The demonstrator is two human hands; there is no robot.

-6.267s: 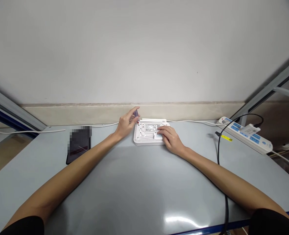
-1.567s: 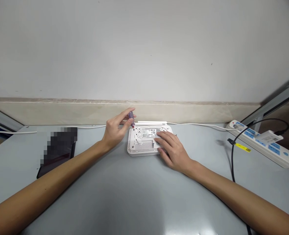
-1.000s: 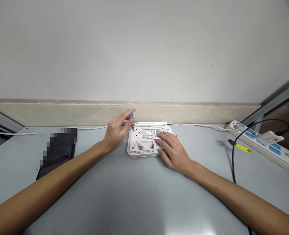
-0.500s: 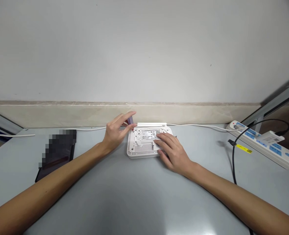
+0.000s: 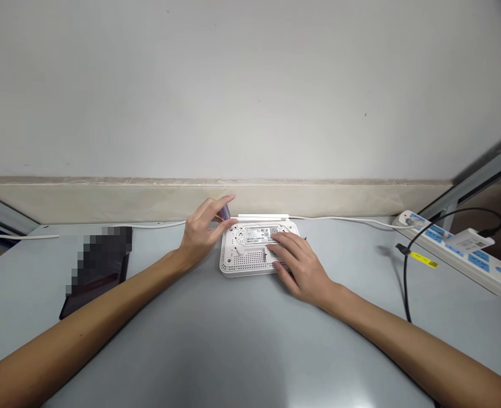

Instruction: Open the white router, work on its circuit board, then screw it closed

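A white router-like device [image 5: 253,258] lies on the grey table with its vented, labelled underside up. My left hand [image 5: 203,226] pinches a small tool with a purple translucent handle [image 5: 225,212], held upright over the device's back left corner; the tool's tip is hidden by the fingers. Resting on the right part of the device, my right hand [image 5: 304,263] has its fingers spread over the label and vents. A white bar [image 5: 263,217] runs along the device's back edge.
A dark phone-like slab [image 5: 101,277], partly pixelated, lies at left. At right, a white power strip [image 5: 458,249] with blue sockets holds a white adapter [image 5: 469,241]. A black cable [image 5: 406,289] with a yellow tag [image 5: 423,259] and a white cable [image 5: 339,219] cross the table [image 5: 233,340].
The purple handle has tilted or turned slightly between my left fingers. My right hand stays in place on the device, and the whole view has shifted very slightly.
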